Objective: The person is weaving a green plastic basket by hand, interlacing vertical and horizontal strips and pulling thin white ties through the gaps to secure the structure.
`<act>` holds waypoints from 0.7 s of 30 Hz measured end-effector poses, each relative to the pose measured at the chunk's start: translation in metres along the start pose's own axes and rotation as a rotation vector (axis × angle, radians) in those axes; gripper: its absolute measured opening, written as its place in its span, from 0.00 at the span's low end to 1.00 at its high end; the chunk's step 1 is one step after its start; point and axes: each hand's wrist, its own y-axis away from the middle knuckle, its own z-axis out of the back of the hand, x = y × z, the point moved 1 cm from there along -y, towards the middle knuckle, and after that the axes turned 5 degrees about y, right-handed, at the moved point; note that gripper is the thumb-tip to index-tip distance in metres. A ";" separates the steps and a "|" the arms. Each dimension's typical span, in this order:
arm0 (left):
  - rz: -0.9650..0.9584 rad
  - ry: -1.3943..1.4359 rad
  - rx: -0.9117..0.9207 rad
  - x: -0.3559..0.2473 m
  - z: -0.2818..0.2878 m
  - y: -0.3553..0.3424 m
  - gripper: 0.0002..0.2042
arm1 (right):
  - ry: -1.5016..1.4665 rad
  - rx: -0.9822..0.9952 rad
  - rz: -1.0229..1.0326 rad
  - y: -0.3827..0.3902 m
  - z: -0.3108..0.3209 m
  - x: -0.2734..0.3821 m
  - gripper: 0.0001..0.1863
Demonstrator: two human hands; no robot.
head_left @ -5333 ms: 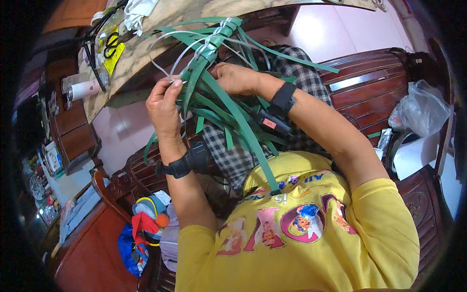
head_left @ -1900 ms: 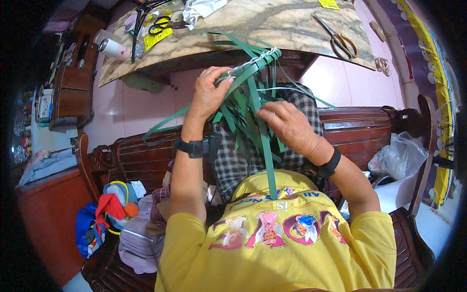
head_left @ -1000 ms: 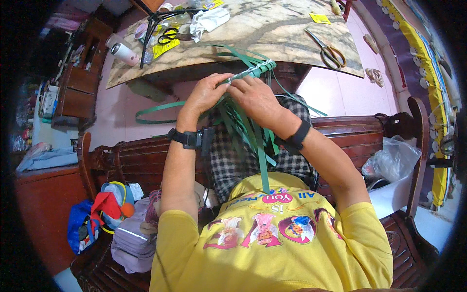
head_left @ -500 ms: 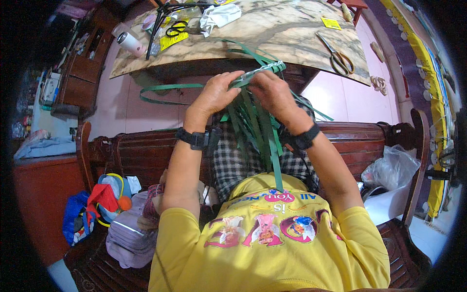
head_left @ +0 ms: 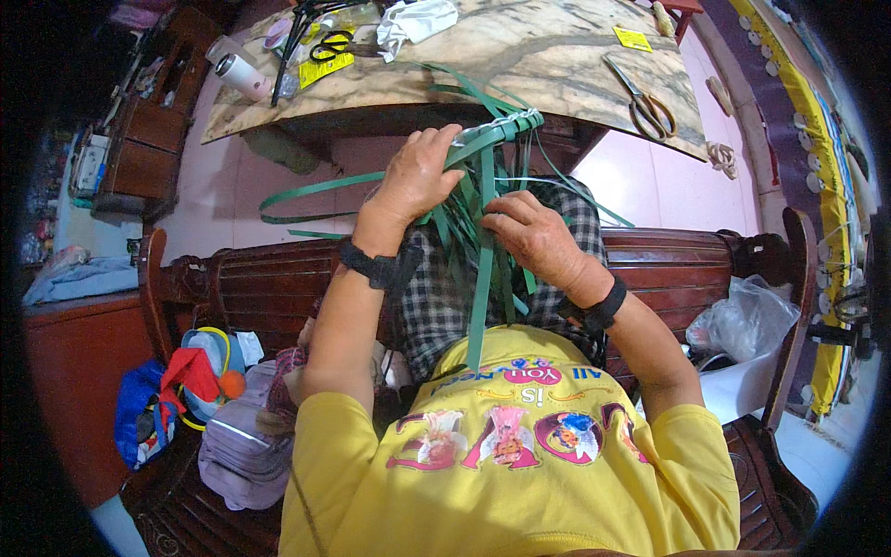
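Note:
Green flat strips are joined along a band (head_left: 501, 128) with a white twisted edging, held up over my lap. My left hand (head_left: 418, 181) is closed round the left end of this band, thumb pointing right. Lower down, my right hand (head_left: 538, 237) has its fingers bent in a pinch at one long green strip (head_left: 479, 297), which hangs from the band toward my shirt. More strips dangle behind it, partly hidden by my hands. One strip (head_left: 320, 188) loops out to the left, and others stick out past the band's far side.
Ahead stands a marble-topped table (head_left: 538, 60) with large scissors (head_left: 642, 100), black-handled scissors (head_left: 331, 46), a white tumbler (head_left: 243, 78), a white cloth (head_left: 415, 23) and a black stand (head_left: 290, 46). On my wooden bench (head_left: 269, 278) lie a lilac bag (head_left: 246, 436) and a clear plastic bag (head_left: 747, 320).
My right hand has come down from the band to the hanging strip, whose lower end has swung left. My left hand has turned slightly and still grips the band.

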 end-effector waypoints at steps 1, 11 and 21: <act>-0.014 -0.050 -0.013 0.000 -0.002 0.002 0.23 | -0.029 -0.014 -0.012 -0.001 -0.001 0.001 0.18; 0.053 -0.243 0.143 0.000 0.007 -0.006 0.23 | -0.134 -0.182 0.086 -0.016 0.026 0.023 0.18; -0.114 -0.071 -0.134 -0.002 -0.017 0.005 0.20 | -0.994 -0.366 -0.501 -0.021 0.048 0.016 0.21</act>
